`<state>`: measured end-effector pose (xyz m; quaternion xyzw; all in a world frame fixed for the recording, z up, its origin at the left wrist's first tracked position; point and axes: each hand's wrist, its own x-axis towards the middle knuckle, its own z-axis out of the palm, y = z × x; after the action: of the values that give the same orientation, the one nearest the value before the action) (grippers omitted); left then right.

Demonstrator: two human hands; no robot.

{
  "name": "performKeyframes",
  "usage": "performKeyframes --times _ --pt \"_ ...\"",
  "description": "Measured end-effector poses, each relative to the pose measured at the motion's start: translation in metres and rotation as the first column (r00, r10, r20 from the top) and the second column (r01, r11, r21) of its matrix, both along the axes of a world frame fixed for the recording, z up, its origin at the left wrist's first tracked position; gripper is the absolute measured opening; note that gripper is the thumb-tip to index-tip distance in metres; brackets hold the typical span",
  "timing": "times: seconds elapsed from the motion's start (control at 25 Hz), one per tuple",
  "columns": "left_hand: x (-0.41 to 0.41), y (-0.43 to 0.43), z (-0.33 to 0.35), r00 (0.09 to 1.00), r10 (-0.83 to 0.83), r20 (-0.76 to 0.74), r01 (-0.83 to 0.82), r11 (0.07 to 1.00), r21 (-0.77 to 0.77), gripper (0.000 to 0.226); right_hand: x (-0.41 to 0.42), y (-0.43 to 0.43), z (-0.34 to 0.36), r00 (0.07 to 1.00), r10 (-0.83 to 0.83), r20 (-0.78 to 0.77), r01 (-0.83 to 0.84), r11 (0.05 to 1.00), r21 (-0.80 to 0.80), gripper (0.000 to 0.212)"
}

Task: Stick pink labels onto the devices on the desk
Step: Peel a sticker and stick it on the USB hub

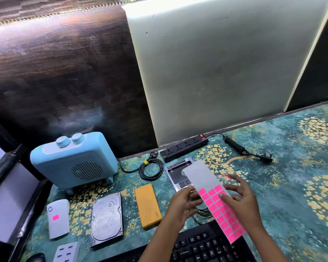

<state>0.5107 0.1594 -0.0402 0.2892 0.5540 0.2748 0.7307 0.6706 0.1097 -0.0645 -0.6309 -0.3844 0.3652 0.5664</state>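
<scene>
A long label sheet (217, 200), grey at its far half and filled with pink squares at its near half, is held above the desk. My right hand (240, 199) grips its right edge, thumb on the pink squares. My left hand (182, 204) touches the sheet's left edge with its fingertips; whether it pinches a label I cannot tell. Devices lie on the desk: a white power bank (58, 218) carrying one pink label, a bare hard drive (107, 219), an orange power bank (148, 205), a drive caddy (178, 172) partly under the sheet, and a blue heater (74, 159).
A black power strip (184, 149) and coiled cables (151, 168) lie at the back by the wall. A black keyboard (201, 244) sits at the near edge, a white USB hub (65, 252) at front left. A monitor edge (6, 186) stands left. The patterned desk mat (292, 176) stretches right.
</scene>
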Motion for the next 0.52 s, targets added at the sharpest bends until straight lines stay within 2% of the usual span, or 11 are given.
performKeyframes --times 0.12,0.28,0.4,0.52 --pt "0.0 -0.002 -0.001 0.999 -0.004 -0.039 0.006 1.0 0.027 0.018 0.026 0.003 -0.02 0.988 -0.102 0.118 0.117 0.986 -0.122 0.054" --pt "0.002 -0.008 -0.007 0.996 -0.013 -0.086 0.017 0.999 0.043 0.017 0.05 0.0 -0.05 0.944 -0.145 0.296 0.224 0.941 -0.254 0.053" --pt "-0.003 -0.01 -0.011 0.996 -0.009 -0.088 0.012 0.999 0.042 0.016 0.052 -0.001 -0.057 0.922 -0.144 0.359 0.248 0.932 -0.264 0.055" --pt "-0.013 -0.013 -0.011 0.997 0.006 -0.08 -0.003 0.999 0.038 0.017 0.044 0.0 -0.06 0.862 -0.119 0.493 0.261 0.937 -0.23 0.058"
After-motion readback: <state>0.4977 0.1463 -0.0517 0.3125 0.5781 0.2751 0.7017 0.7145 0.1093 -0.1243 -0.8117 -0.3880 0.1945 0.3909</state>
